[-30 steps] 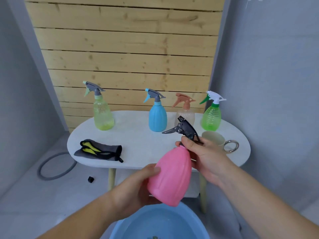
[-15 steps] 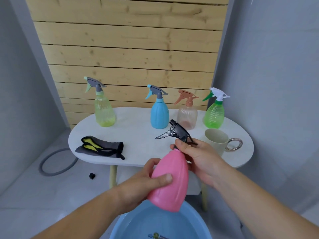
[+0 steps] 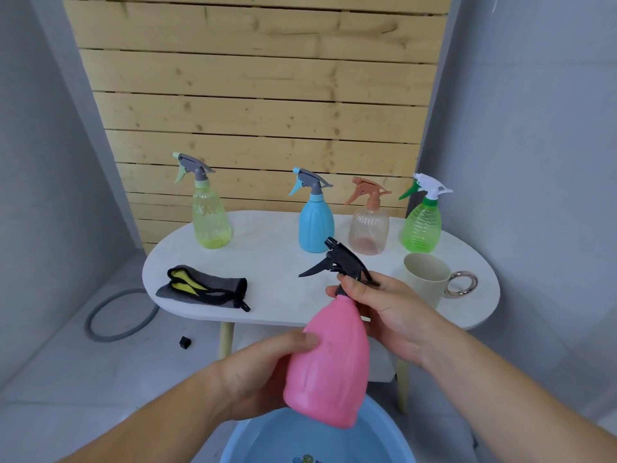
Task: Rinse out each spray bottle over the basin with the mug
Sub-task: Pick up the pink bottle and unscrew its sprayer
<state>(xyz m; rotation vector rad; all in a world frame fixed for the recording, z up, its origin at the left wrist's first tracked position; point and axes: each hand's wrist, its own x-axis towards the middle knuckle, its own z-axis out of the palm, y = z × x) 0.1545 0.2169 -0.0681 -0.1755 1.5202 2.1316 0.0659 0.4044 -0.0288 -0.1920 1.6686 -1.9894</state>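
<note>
- The left hand (image 3: 253, 372) is closed around the lower body of the pink spray bottle (image 3: 334, 362), with the thumb across its front and the fingers hidden behind it.
- The right hand (image 3: 387, 312) grips the base of the black trigger head (image 3: 340, 262), where it meets the bottle's neck. Thumb and fingers curl round the collar.
- The pink spray bottle is held in the air, leaning slightly with its nozzle pointing left. Its base hangs just above the near rim of the blue basin (image 3: 267, 439).
- The basin sits low, in front of the worktop (image 3: 273, 262). Only its far part shows at the bottom edge of the view.
- The cream mug (image 3: 424, 279) stands on the worktop just beyond the right hand, near the right edge, with its ring handle pointing right.
- Four bottles stand along the back of the worktop: a yellow-green bottle (image 3: 210, 218), a blue bottle (image 3: 315, 225), a clear peach bottle (image 3: 369, 228) and a green bottle (image 3: 422, 225).
- A grey and yellow cloth (image 3: 203, 289) lies near the front left edge.
- Bare worktop lies between the cloth and the hands.
- On the floor to the left lie a grey hose ring (image 3: 120, 315) and a small black piece (image 3: 185, 342).
</note>
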